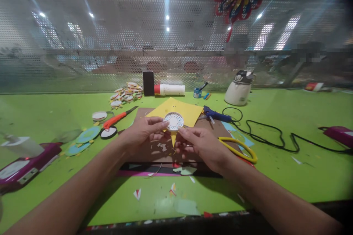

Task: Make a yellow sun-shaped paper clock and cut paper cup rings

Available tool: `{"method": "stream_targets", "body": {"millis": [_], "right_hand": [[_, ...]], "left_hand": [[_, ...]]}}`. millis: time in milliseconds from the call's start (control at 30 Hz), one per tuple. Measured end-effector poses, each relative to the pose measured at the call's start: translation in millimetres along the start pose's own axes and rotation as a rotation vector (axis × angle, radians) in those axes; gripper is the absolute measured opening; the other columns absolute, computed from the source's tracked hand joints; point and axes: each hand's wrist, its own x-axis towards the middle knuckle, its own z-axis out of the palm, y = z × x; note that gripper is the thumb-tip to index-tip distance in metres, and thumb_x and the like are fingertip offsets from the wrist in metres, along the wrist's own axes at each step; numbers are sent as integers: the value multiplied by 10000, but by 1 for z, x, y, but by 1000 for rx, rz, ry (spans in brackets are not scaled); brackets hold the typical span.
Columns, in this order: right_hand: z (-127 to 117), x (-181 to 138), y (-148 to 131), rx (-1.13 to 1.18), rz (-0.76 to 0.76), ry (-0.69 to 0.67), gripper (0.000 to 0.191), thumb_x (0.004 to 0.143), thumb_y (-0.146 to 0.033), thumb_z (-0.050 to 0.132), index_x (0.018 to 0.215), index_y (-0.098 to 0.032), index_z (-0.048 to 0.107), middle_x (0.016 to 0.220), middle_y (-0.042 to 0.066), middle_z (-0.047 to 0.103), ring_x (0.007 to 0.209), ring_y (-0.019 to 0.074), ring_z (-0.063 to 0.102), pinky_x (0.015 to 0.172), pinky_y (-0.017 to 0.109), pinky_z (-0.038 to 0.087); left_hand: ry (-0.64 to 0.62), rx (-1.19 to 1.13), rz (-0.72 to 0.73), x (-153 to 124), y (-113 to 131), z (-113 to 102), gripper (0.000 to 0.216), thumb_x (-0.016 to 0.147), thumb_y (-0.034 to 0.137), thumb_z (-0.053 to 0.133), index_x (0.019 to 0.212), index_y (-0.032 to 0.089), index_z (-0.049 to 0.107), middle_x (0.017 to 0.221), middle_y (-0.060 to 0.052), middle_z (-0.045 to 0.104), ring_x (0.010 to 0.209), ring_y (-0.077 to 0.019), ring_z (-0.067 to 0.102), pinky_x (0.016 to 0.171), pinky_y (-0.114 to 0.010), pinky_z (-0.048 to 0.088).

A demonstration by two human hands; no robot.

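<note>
Left fingers (157, 127) and right fingers (190, 134) pinch a round disc (173, 122); a blue jar (197, 93) holds, apparently, a dark pen (204, 86)

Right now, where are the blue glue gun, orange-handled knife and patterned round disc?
Blue glue gun (218, 115): head view, casing.
Orange-handled knife (114, 119): head view, handle.
Patterned round disc (174, 122): head view, white centre.
</note>
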Motion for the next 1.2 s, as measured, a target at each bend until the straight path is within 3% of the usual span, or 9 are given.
{"method": "stream_targets", "body": {"millis": [167, 367, 567, 800, 967, 1200], "right_hand": [[0, 1, 1, -64, -77, 45, 478, 674, -604, 738, 694, -130, 676, 693, 36, 647, 628, 105, 565, 614, 249, 450], [-1, 3, 0, 6, -169, 118, 437, 725, -561, 716, 855, -144, 711, 817, 51, 681, 688, 115, 565, 640, 246, 457], [-7, 4, -8, 54, -275, 195, 367, 719, -510, 737, 824, -161, 692, 786, 35, 655, 733, 148, 567, 667, 279, 466], [-14, 6, -15, 102, -281, 185, 279, 683, -398, 781, 688, -148, 658, 678, -7, 604, 635, 118, 542, 644, 275, 448], [-18, 9, -12, 60, -298, 261, 259, 647, -361, 802, 673, -152, 652, 641, -15, 603, 598, 108, 518, 598, 271, 406], [-22, 9, -12, 38, -317, 251, 251, 687, -376, 781, 725, -154, 671, 671, -1, 611, 641, 129, 557, 636, 290, 439]], "left_hand": [[-12, 23, 36, 2, -1, -1, 253, 754, 257, 780, 953, 109, 733, 930, -101, 716, 741, -128, 642, 723, -237, 553], [-49, 102, 90, -4, -1, 1, 333, 774, 300, 760, 1050, 121, 708, 999, -108, 702, 787, -150, 627, 736, -279, 522], [-185, 321, 173, -7, 1, 6, 299, 828, 313, 698, 1071, 139, 708, 929, -72, 699, 759, -135, 589, 710, -254, 469], [-256, 274, 100, -9, -4, 14, 264, 782, 311, 734, 989, 146, 718, 874, -65, 695, 715, -145, 588, 690, -267, 465], [-276, 224, 54, -12, -5, 21, 245, 744, 306, 771, 932, 153, 744, 846, -61, 701, 718, -146, 593, 677, -252, 464], [-255, 194, 1, -12, -7, 21, 278, 747, 299, 771, 982, 154, 738, 877, -66, 703, 752, -153, 598, 707, -259, 467]]}}
